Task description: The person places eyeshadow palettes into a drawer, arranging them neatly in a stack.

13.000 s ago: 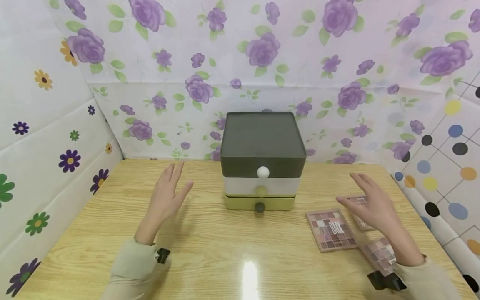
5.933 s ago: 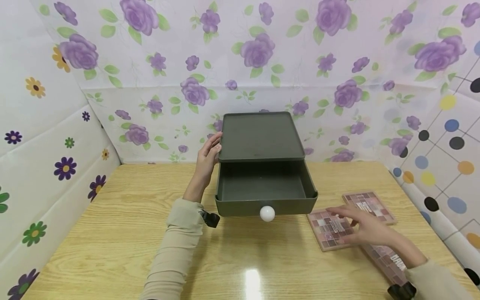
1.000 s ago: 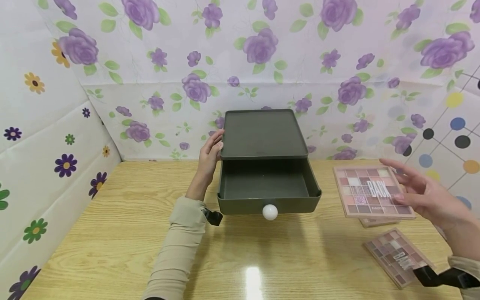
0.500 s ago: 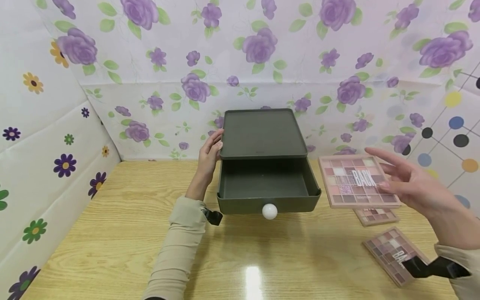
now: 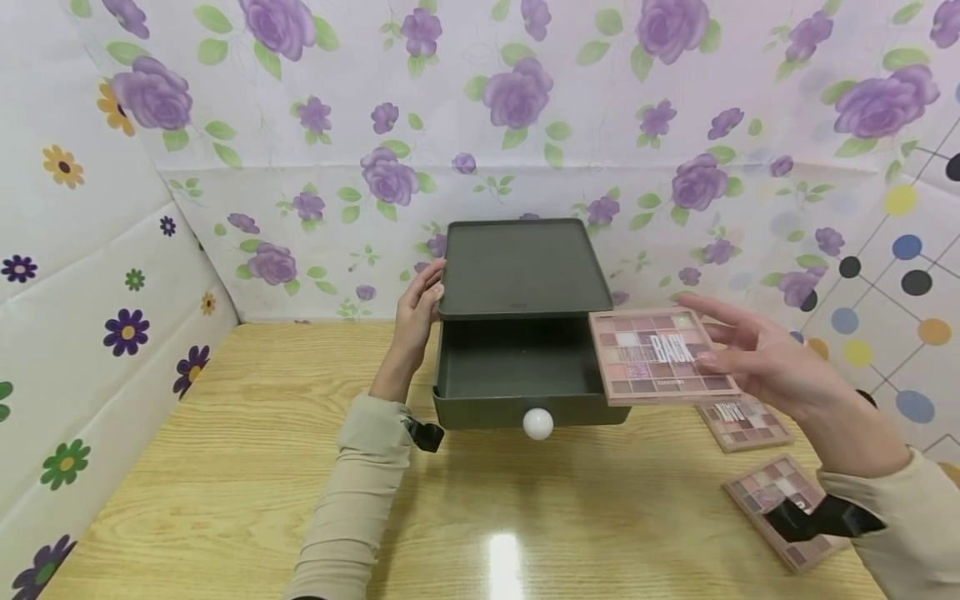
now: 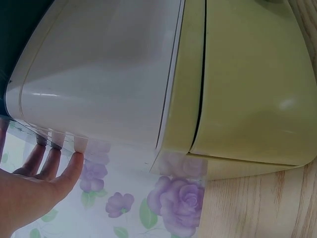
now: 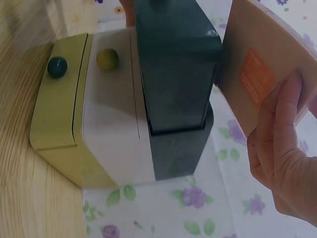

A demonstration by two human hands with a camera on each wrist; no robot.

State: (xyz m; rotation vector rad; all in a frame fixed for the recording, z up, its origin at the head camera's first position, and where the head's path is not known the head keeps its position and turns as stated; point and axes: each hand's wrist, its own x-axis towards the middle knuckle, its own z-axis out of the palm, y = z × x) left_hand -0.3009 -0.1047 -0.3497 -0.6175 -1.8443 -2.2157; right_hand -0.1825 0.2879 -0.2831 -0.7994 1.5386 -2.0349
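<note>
Our right hand (image 5: 780, 371) pinches the palette (image 5: 648, 358) right of centre, and we should hold it level, clear of the open drawer (image 5: 480, 413) mid-frame, while our left hand (image 5: 414, 321) rests, fingers extended, against the cabinet (image 5: 525, 267).

Table (image 5: 225, 433) in here is light wood with visible grain, and I can see a bright light reflection (image 5: 505, 567) on the near part. Back sheet (image 5: 315, 133) is white with purple roses and green leaves, left sheet (image 5: 67, 308) has multicoloured flowers, right sheet (image 5: 885, 367)'s got coloured dots lol.
</note>
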